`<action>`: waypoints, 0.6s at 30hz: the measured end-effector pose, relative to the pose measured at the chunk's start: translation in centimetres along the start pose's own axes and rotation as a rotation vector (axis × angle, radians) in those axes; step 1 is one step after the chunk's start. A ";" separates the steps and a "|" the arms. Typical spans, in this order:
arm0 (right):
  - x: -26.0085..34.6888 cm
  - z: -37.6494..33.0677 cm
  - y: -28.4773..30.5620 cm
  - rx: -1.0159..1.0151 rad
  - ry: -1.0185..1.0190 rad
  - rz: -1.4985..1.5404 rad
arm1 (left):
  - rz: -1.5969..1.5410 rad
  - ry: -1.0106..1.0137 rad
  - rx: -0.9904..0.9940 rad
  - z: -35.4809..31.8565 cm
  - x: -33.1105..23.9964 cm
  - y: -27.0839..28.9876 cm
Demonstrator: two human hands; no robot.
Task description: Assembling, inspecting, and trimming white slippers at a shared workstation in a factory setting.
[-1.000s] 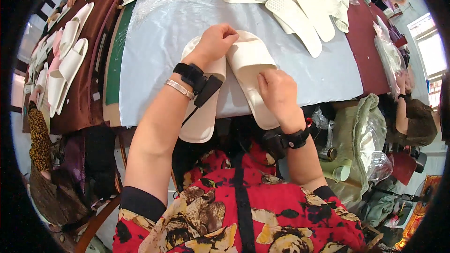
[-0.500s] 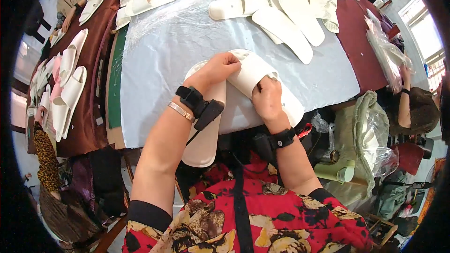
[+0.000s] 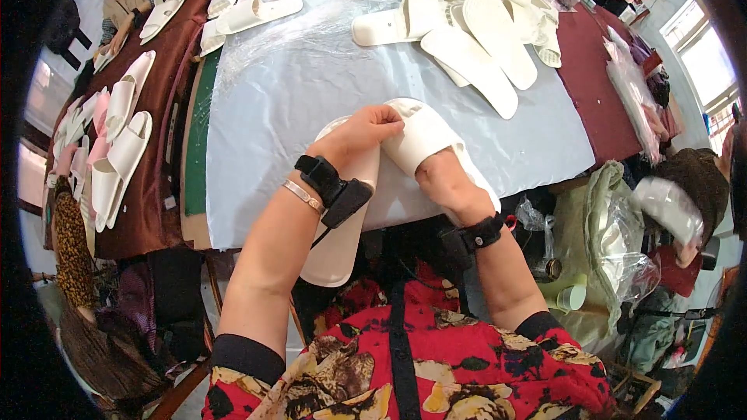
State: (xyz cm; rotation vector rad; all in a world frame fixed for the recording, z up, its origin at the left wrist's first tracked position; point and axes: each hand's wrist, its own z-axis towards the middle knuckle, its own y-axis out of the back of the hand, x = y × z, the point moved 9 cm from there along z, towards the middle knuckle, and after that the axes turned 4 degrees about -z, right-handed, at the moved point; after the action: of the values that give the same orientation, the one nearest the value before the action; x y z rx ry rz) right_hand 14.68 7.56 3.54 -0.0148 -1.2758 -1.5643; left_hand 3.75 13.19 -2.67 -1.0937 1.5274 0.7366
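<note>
A cream slipper (image 3: 421,132) with a broad strap lies slanted at the table's near edge. My right hand (image 3: 445,182) reaches in under its strap from the heel side, and the fingers are hidden inside. Against the strap's left edge, my left hand (image 3: 362,136) is closed in a pinch; what the fingertips hold, if anything, is too small to make out. Beneath the left hand and wrist lies a second cream slipper (image 3: 338,249), its heel sticking out past the table edge toward me.
A heap of cream slippers (image 3: 471,62) lies at the far right of the sheet-covered table (image 3: 280,132). More slippers (image 3: 261,14) sit far left, with clear plastic film (image 3: 311,12) nearby. Other people work on both sides. A green sack (image 3: 595,218) stands at right.
My right hand has pushed deeper under the strap and its wrist has turned. The left hand keeps its pinch at the strap's edge. At right, a person's hand now holds a clear plastic bag lower down.
</note>
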 end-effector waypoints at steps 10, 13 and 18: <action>-0.7 -0.1 -0.6 0.012 -0.016 0.008 | 0.135 -0.034 -0.203 -0.8 -1.1 1.3; -1.4 -0.4 -1.2 0.052 -0.036 -0.020 | 0.231 -0.096 -0.254 -0.8 -2.2 3.2; 0.5 1.0 -0.4 0.073 0.081 -0.045 | 0.183 -0.033 -0.287 -1.3 -2.9 5.1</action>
State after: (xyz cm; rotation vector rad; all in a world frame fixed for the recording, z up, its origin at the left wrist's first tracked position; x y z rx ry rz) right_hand 13.63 7.80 3.99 0.1229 -1.2760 -1.5399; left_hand -1.38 14.82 0.00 -1.1526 1.5391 1.1214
